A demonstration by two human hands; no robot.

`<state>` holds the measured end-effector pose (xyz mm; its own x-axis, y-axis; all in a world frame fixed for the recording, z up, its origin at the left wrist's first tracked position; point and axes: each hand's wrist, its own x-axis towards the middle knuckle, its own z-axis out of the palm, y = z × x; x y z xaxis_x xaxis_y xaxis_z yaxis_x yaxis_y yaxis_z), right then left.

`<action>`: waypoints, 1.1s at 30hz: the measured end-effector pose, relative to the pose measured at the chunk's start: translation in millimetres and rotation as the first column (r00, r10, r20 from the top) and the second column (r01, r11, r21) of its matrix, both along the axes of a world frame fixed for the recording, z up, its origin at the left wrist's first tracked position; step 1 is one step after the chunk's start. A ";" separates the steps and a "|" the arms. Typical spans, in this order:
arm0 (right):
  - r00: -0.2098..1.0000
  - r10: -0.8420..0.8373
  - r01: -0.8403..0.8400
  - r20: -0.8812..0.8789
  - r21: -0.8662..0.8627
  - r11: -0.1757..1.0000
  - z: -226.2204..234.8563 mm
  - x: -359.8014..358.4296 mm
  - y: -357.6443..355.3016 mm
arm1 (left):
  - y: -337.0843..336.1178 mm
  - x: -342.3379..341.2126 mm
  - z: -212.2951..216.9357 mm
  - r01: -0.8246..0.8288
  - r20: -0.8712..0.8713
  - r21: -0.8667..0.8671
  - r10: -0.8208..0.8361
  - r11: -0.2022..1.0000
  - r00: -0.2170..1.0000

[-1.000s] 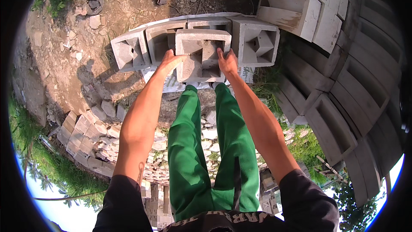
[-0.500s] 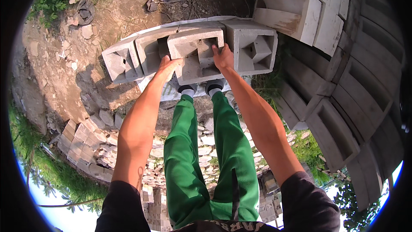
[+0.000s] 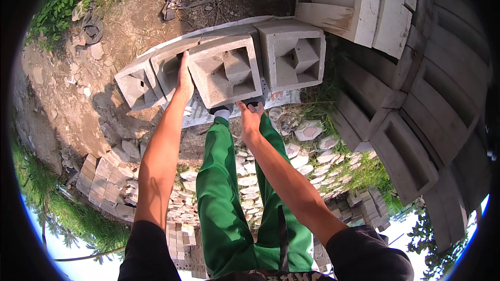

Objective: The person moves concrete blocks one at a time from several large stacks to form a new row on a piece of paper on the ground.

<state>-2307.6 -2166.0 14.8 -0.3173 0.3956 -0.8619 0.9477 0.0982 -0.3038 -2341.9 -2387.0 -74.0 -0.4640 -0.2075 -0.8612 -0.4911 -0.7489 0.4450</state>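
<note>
A grey, box-shaped hollow concrete block (image 3: pixel 199 73) with a recessed face stands tilted in front of my feet. My left hand (image 3: pixel 184 79) lies along its left side, fingers stretched toward the far corner and gripping that side. At the block's near edge, toward the right, is my right hand (image 3: pixel 251 116); its thumb and fingers are apart with the tips just beside the edge, and I cannot tell whether they touch it. A similar concrete block (image 3: pixel 266 47) stands to the right. Another concrete block (image 3: pixel 124 84) sits at the left end of the row.
A white printed sheet (image 3: pixel 195 115) lies under the row. Large stacked concrete pieces (image 3: pixel 403 151) rise on the right, with more pale blocks (image 3: pixel 383 13) at the upper right. Rubble (image 3: pixel 97 51) and dirt spread left. Stone pavers (image 3: pixel 101 179) lie behind my legs.
My right hand has left the block's upper right part and come down to its near edge. My left hand has slid farther up the left side. The block has turned and shifted slightly left.
</note>
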 end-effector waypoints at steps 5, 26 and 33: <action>0.897 -0.416 0.441 0.151 -0.359 0.822 -36.0 -28.5 8.4 | 5.9 -21.4 -14.6 0.051 0.131 -0.054 -0.044 0.997 0.990; 0.815 -0.555 0.579 0.168 -0.299 0.759 -74.9 -28.2 36.0 | 35.7 -50.7 9.0 0.275 0.201 -0.256 -0.227 0.927 0.953; 0.837 -0.527 0.544 0.149 -0.325 0.773 -73.9 -33.1 41.4 | 44.2 -59.9 20.4 0.304 0.268 -0.288 -0.229 0.908 0.936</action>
<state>-2340.7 -2124.6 -59.1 -0.0982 0.1690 -0.9807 0.8297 -0.5302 -0.1745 -2401.8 -2342.8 -53.6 -0.3448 -0.3849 -0.8561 -0.7664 -0.4111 0.4935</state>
